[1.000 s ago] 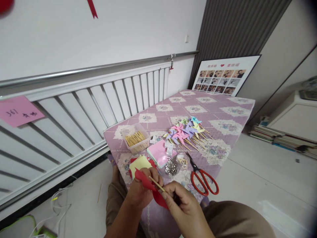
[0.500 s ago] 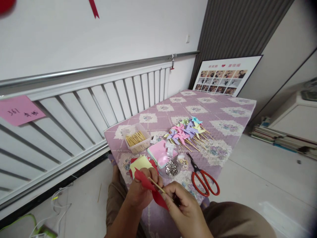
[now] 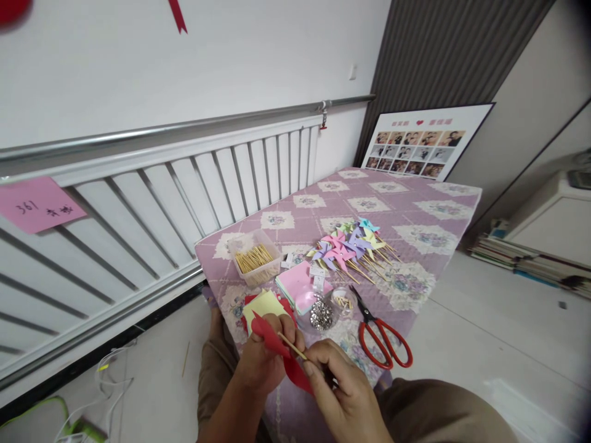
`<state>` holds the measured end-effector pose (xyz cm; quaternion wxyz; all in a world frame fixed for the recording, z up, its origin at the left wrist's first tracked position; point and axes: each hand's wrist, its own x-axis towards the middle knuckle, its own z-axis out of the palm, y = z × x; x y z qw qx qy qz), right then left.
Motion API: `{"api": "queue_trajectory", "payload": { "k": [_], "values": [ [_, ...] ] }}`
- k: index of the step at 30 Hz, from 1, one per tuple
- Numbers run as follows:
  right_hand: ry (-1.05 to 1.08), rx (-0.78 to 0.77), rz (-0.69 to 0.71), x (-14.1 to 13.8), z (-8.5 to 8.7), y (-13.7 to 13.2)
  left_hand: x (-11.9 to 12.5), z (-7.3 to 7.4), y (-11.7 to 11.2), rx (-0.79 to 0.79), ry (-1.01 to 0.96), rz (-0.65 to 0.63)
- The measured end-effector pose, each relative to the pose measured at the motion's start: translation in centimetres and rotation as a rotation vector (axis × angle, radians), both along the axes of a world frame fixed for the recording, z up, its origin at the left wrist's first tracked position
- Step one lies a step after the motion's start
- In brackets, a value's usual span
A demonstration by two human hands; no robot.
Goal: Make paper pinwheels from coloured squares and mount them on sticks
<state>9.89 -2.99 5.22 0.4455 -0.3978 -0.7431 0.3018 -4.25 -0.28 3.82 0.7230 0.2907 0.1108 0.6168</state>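
Above the table's near edge, my left hand is closed around a piece of folded red paper. A thin wooden stick lies across the paper. Its near end is pinched between the thumb and fingers of my right hand. The red paper hangs down between both hands. Just beyond my left hand are yellow paper sheets on top of red ones. A clear container of silver pins stands past my hands, beside a small round tub of short wooden pieces.
Red-handled scissors lie to the right. Finished paper pinwheels are heaped further back. A plastic box of sticks stands at the left, near pink paper sheets. A white radiator runs along the table's left side.
My right hand has shifted very slightly along the stick, with both hands keeping their hold. The whole view has moved a little; the things on the table stay as they were.
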Motion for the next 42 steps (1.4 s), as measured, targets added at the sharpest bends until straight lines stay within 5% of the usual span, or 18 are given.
{"api": "queue_trajectory", "payload": {
  "k": [17,23,28,42],
  "values": [
    [0.007,0.095,-0.024,0.4,0.6,0.8,1.0,1.0,-0.3,-0.118,-0.057,0.096],
    [0.102,-0.181,-0.070,0.3,-1.3,1.1,1.9,0.8,-0.2,-0.321,-0.014,0.279],
    [0.290,-0.370,-0.038,-0.1,-2.2,1.4,2.5,0.9,0.0,-0.350,0.035,0.313],
    [0.354,-0.537,-0.051,0.0,-2.6,1.7,2.7,0.1,0.4,-0.317,0.182,0.384]
  ]
}}
